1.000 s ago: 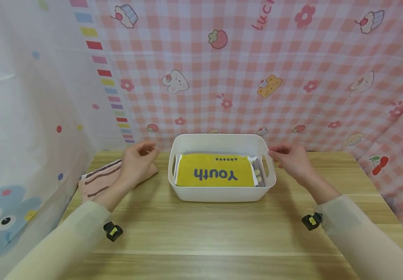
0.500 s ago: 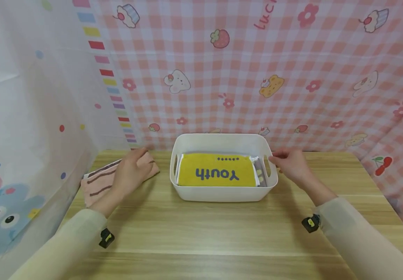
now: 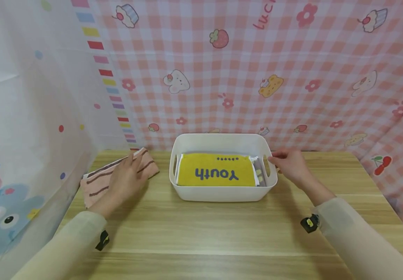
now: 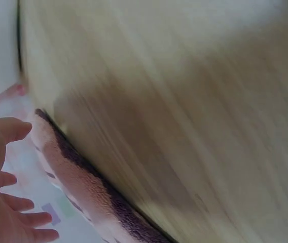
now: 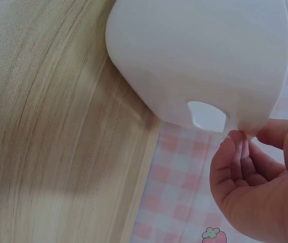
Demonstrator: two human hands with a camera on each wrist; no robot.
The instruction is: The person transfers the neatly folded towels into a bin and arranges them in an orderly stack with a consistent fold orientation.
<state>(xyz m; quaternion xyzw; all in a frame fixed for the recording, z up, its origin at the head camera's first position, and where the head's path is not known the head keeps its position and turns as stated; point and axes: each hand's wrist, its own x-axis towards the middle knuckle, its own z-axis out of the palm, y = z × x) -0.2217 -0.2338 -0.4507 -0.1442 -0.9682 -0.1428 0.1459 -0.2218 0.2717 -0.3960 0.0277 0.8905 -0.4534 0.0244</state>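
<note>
A: The pink striped towel [image 3: 117, 177] lies folded on the bench [image 3: 208, 229], left of the white basket [image 3: 222, 194] holding a yellow "Youth" towel [image 3: 217, 171].

B: The left hand [image 3: 125, 179] rests flat on it, fingers straight, gripping nothing; pinching both layers at an edge would lift it neatly.

A: The right hand [image 3: 290, 165]?

B: Fingertips touch the basket's rim by its handle slot, loosely curled, nothing clasped
</note>
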